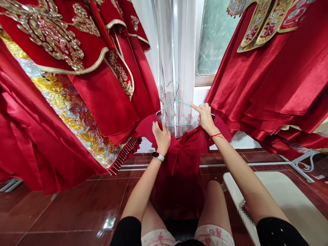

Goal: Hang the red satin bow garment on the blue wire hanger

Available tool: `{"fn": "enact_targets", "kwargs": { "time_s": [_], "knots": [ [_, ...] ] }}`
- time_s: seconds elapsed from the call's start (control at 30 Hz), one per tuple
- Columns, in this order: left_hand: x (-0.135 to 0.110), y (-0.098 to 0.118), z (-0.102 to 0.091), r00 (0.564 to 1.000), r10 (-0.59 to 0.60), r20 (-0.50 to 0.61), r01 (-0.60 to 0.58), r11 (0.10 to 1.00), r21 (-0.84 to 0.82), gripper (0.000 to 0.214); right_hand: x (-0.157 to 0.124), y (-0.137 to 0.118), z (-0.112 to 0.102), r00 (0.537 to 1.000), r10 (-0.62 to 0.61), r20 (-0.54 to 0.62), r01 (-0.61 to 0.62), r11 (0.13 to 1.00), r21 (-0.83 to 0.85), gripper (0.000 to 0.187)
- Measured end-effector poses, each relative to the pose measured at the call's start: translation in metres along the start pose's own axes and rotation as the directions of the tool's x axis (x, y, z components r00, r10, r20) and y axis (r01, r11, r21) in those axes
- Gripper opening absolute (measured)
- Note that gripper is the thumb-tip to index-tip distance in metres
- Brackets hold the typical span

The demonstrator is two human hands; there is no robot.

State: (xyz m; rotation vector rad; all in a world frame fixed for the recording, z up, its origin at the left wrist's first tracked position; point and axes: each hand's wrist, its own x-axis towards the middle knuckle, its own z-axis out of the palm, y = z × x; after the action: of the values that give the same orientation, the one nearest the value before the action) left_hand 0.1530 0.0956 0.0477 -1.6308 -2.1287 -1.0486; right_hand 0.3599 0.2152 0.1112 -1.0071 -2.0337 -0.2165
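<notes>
A red dress (183,152) with a bow-like gathered front hangs from a thin light-blue hanger (166,107) in front of me. My left hand (162,136) is closed on the dress fabric by the hanger's left corner, thumb and fingers at the shoulder part. On the opposite side, my right hand (205,118) grips the hanger's right arm near the other shoulder piece, its index finger stretched along the sloping wire. The metal hook (176,88) stands up in front of a white pole. Fingertips of the right hand are partly hidden.
Red embroidered costumes (61,37) hang close on the left, and red satin skirts (256,89) on the right. A white stool or bench (287,194) stands at my right. The metal rack's low bar (230,164) crosses the tiled floor (84,205). A window (217,37) is behind.
</notes>
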Motion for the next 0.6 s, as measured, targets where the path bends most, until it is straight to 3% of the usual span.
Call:
{"fn": "enact_targets", "kwargs": {
  "time_s": [0.17,0.3,0.37,0.5,0.6],
  "knots": [
    [-0.009,-0.010,-0.014,0.988,0.134,0.075,-0.142,0.984,0.109,0.062,-0.001,-0.001,0.000,1.000,-0.012,0.000,0.012,1.000,-0.015,0.061],
    [0.025,-0.021,-0.042,0.991,0.127,-0.049,-0.120,0.984,0.134,0.066,-0.002,-0.001,0.001,1.000,-0.018,0.012,0.018,0.999,-0.036,0.064],
    [0.047,-0.028,-0.051,0.988,0.147,-0.043,-0.140,0.981,0.135,0.069,-0.001,-0.002,0.002,1.000,-0.010,0.015,0.011,0.999,-0.035,0.066],
    [0.069,-0.034,-0.051,0.977,0.178,0.116,-0.195,0.968,0.156,0.064,-0.002,-0.008,-0.003,0.999,-0.005,0.039,0.006,0.999,-0.038,0.069],
    [0.069,-0.033,-0.042,0.990,0.099,0.099,-0.116,0.976,0.183,0.060,-0.013,-0.008,-0.010,0.999,-0.029,0.021,0.029,0.999,-0.014,0.064]
  ]
}}
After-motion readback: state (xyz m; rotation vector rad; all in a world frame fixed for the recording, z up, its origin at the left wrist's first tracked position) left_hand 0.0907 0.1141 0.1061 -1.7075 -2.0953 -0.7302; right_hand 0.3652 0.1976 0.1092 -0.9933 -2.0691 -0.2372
